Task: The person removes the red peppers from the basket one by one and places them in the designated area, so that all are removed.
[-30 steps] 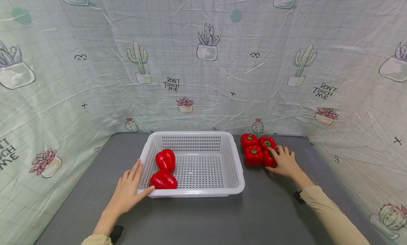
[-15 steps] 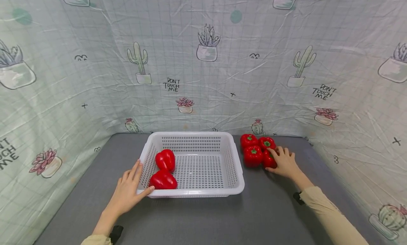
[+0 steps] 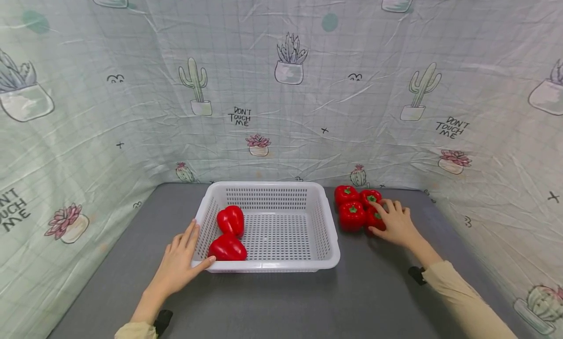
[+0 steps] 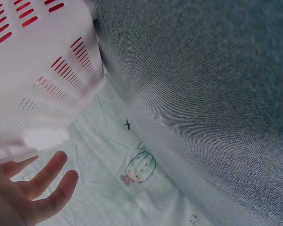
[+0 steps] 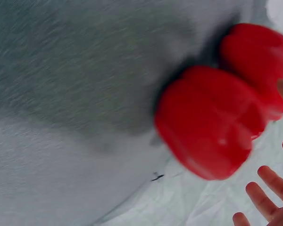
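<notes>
My left hand (image 3: 175,262) rests on the near left corner of a white slotted plastic basket (image 3: 274,265), fingers along the left rim and thumb on the front rim. Inside the basket's left side lie two red bell peppers, one at the back (image 3: 230,221) and one in front (image 3: 227,247). My right hand (image 3: 398,225) is spread over the near right pepper (image 3: 374,218) of a cluster right of the basket. In the right wrist view, fingers (image 5: 269,186) show apart, beside that pepper (image 5: 203,125); the thumb overlaps the neighbouring one.
The cluster's other bell peppers are at the back left (image 3: 346,194), back right (image 3: 371,196) and near left (image 3: 352,216). They stand stem up on the grey tabletop (image 3: 281,305). A cactus-print curtain (image 3: 228,148) hangs behind and along both sides.
My right thumb has risen slightly against the near right pepper. The head view has shifted a little. My left hand, the basket and the peppers keep their places.
</notes>
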Tool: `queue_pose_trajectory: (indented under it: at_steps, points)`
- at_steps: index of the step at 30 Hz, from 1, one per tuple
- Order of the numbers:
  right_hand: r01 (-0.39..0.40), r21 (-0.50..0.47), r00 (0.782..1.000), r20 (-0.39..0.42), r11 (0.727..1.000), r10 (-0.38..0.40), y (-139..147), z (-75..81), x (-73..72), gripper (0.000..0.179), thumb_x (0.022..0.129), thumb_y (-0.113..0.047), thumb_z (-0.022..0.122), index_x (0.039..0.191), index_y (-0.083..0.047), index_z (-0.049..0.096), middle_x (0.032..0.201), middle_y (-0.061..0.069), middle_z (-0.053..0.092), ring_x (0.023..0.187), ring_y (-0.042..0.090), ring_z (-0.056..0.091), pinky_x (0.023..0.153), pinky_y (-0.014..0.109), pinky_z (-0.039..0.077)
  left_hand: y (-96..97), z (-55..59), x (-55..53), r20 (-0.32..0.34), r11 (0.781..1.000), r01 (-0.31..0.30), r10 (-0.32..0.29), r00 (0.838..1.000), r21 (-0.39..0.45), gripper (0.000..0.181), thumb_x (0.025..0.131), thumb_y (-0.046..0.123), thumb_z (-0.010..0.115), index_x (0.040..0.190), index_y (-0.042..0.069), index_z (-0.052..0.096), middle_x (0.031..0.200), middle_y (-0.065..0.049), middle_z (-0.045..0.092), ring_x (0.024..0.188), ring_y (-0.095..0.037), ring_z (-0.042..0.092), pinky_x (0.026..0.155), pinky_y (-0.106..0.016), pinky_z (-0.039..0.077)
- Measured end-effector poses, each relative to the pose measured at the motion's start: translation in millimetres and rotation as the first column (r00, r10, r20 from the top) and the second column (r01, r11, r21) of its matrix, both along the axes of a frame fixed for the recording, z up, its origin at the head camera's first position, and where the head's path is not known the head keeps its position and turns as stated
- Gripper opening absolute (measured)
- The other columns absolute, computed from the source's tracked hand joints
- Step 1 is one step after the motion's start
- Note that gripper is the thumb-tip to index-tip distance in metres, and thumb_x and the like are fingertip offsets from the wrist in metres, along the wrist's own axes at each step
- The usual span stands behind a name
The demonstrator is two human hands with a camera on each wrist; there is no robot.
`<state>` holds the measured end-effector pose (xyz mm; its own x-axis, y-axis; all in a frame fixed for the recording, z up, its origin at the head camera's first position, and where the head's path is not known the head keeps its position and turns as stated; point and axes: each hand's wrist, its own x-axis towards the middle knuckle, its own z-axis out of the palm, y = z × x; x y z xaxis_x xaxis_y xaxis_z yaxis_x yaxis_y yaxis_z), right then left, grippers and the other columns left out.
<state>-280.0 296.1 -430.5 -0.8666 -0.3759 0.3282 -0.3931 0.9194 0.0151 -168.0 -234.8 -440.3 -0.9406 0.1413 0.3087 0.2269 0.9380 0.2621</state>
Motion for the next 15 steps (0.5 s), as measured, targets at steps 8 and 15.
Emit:
queue_pose_trajectory:
  at_steps: [8, 15]
  points:
    - [-0.11, -0.022, 0.99, -0.089, 0.994, 0.108, -27, 15.2, 4.4, 0.059, 0.069, -0.029, 0.072, 0.12, -0.012, 0.049, 0.115, 0.016, 0.047, 0.1, 0.033, 0.039, 0.072, 0.049, 0.033, -0.1, 0.1, -0.6, 0.011, 1.0, -0.002, 0.002, 1.0, 0.001, 0.091, 0.073, 0.053, 0.06, 0.138, -0.002, 0.027, 0.145, -0.019, 0.022, 0.113, -0.037, 0.035, 0.087, -0.058, 0.033]
    - [-0.219, -0.014, 0.965, -0.148, 0.976, 0.214, -50, 28.5, 9.0, 0.059, 0.068, -0.028, 0.072, 0.12, -0.012, 0.05, 0.115, 0.013, 0.048, 0.104, 0.03, 0.04, 0.075, 0.049, 0.034, -0.1, 0.7, -0.7, 0.031, 1.0, -0.012, 0.012, 0.999, -0.001, 0.092, 0.073, 0.054, 0.06, 0.139, 0.0, 0.025, 0.145, -0.018, 0.021, 0.114, -0.036, 0.034, 0.087, -0.058, 0.034]
